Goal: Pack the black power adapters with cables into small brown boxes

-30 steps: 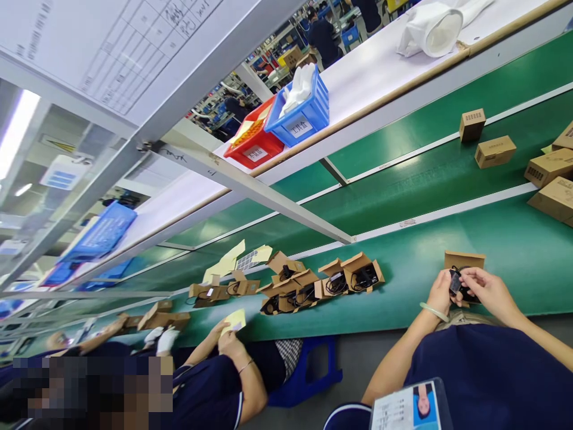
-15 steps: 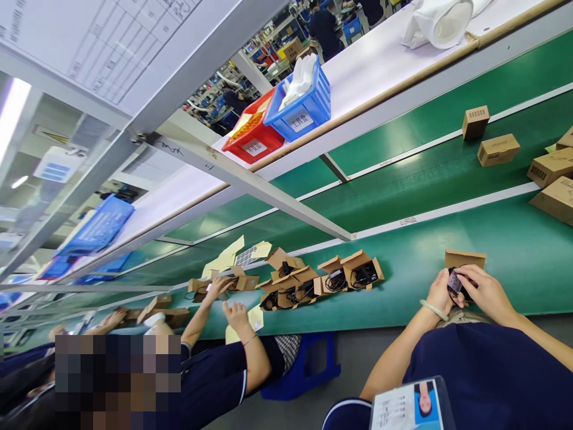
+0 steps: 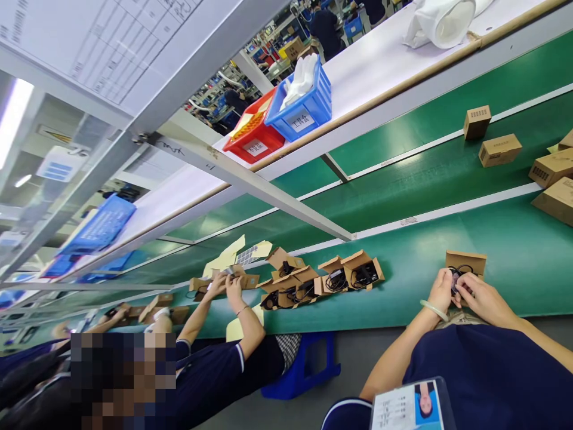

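Low at the right of the head view, my left hand and my right hand meet over an open cardboard box at the belt's near edge. Between them is a small black corded device, partly covered by my fingers. My left hand grips its left side, while the fingers of my right hand pinch at its right side. A loop of black cable shows in front of the raised box flap. What kind of device it is cannot be made out.
Several open boxes with black corded devices stand left on the green belt. Closed cartons sit on the far belt and at right. Farther left, a co-worker's hands handle a box. A slanted metal post crosses the belts.
The black device has turned between my hands, hiding its grey label, and a cable loop now shows by the flap. The co-worker's two hands have come together at a box.
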Available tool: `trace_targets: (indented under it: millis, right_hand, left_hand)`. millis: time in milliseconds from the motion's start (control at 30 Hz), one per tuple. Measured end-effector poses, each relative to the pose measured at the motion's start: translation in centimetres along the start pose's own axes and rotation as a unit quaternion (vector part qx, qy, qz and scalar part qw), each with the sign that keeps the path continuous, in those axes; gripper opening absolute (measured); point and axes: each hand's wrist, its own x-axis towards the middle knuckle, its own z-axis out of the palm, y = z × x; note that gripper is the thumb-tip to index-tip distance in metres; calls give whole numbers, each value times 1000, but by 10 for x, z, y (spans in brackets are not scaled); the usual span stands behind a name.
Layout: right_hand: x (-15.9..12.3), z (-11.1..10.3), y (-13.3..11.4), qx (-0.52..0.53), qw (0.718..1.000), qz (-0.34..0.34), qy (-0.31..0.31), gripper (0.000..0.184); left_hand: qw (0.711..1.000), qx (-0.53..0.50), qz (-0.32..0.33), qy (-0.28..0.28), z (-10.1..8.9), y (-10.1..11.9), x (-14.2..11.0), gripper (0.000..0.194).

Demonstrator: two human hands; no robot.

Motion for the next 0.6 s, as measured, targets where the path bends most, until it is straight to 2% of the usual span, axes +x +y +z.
trace_targets:
  millis: [67,100,167,233,333,467,600]
  right_hand:
    - [0,-1,-2,99,992,75,5,31]
    - [1,-2,-4,166,979,116,3,34]
    - [3,-4,-10,294,936,192,-7,40]
    - [5,-6,-16,376,894,242,-8,40]
    - [6,-9,-22,429,863,266,5,33]
    - [6,-14,-22,443,851,282,-1,25]
    - [7,-18,-17,438,840,319,-29,22]
  left_hand:
    - [998,55,23,-13,-1,1,0,57]
    - [996,79,33,-18,-1,2,-1,57]
    - [992,113,47,-18,-2,6,-3,55]
    - [990,130,52,-16,-2,9,-6,53]
    - [988,142,53,-20,0,15,-10,51]
    - [983,173,63,-26,2,24,-16,46]
    - [956,259,135,-21,1,37,-24,36]
